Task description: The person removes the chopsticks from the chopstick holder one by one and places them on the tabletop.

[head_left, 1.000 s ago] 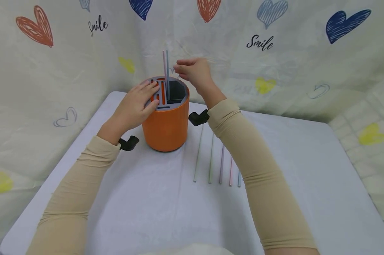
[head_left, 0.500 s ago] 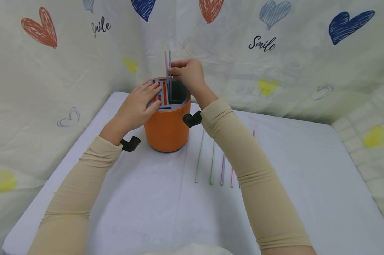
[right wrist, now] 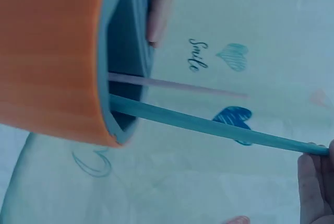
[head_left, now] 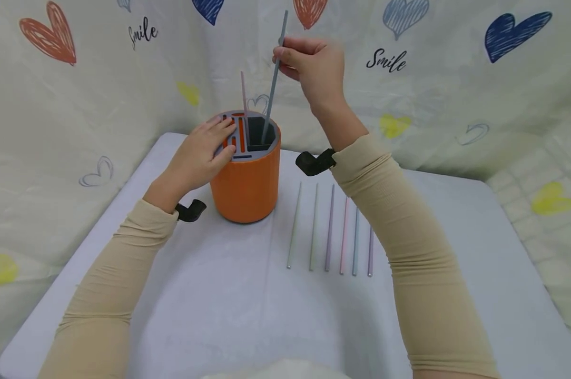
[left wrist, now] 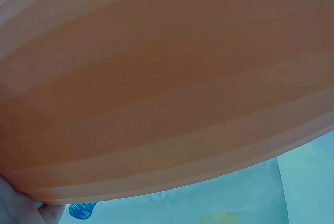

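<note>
My right hand (head_left: 321, 73) pinches a blue chopstick (head_left: 273, 87) near its upper end. The chopstick leans, its lower end inside the dark opening of an orange knife block (head_left: 245, 192). A pink chopstick (head_left: 243, 89) stands in the same opening, untouched. My left hand (head_left: 197, 152) rests on the block's grey slotted top, fingers extended over it. In the right wrist view, the blue chopstick (right wrist: 209, 125) runs from the opening to my fingertips (right wrist: 313, 174). The block's orange wall (left wrist: 167, 88) fills most of the left wrist view.
Several chopsticks (head_left: 330, 229) in green, purple, pink and blue lie side by side on the white-covered table (head_left: 209, 305), right of the block. My right forearm partly covers them. A curtain printed with hearts (head_left: 437, 105) hangs behind.
My right hand first moved left to the upright chopsticks and took hold of the blue one. It has since risen to the right, drawing that chopstick partly up and tilting it. My left hand stays put.
</note>
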`<move>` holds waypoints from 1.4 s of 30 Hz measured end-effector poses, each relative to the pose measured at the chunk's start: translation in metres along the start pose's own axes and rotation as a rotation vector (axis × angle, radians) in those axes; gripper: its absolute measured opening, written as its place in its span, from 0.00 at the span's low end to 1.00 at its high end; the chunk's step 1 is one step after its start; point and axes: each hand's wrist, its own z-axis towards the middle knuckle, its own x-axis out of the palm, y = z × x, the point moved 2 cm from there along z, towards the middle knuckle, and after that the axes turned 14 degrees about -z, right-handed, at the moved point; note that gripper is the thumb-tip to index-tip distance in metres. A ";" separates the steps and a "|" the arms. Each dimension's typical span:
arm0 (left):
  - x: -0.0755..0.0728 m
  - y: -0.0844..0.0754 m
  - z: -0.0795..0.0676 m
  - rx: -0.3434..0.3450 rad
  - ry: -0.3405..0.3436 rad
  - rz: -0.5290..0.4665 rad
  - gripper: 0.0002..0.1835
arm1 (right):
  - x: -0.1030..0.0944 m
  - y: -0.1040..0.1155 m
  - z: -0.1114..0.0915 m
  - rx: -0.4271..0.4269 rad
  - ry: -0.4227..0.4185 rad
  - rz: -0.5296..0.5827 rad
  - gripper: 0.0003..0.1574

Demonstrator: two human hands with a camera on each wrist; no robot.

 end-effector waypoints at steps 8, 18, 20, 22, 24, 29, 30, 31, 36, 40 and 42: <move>-0.002 0.001 0.000 0.008 -0.007 0.000 0.31 | -0.029 0.027 -0.004 -0.032 -0.073 0.171 0.13; -0.003 0.003 -0.001 -0.006 -0.006 0.003 0.31 | -0.061 0.045 -0.018 -0.121 -0.148 0.312 0.08; -0.003 0.003 -0.001 -0.006 -0.008 0.002 0.31 | -0.068 0.042 -0.020 -0.117 -0.164 0.307 0.08; -0.003 0.002 -0.001 -0.007 -0.008 0.002 0.31 | -0.074 0.037 -0.021 -0.093 -0.175 0.301 0.09; -0.003 0.002 -0.001 -0.011 -0.007 0.000 0.31 | -0.078 0.028 -0.021 -0.061 -0.186 0.292 0.10; -0.001 0.002 -0.003 -0.018 0.000 -0.003 0.31 | -0.083 -0.005 -0.020 0.038 -0.186 0.267 0.12; -0.001 0.002 -0.003 -0.017 0.000 -0.004 0.31 | -0.083 -0.012 -0.020 0.060 -0.179 0.257 0.11; -0.001 0.002 -0.003 -0.015 -0.001 -0.005 0.31 | -0.083 -0.020 -0.020 0.088 -0.172 0.241 0.11; -0.001 0.001 -0.003 -0.010 0.000 -0.010 0.31 | -0.073 -0.063 -0.026 0.237 -0.108 0.150 0.07; 0.000 0.000 -0.002 -0.006 0.001 -0.009 0.31 | -0.065 -0.097 -0.031 0.334 -0.055 0.096 0.05; 0.000 0.000 -0.002 -0.004 0.000 -0.007 0.31 | -0.062 -0.112 -0.033 0.374 -0.030 0.063 0.08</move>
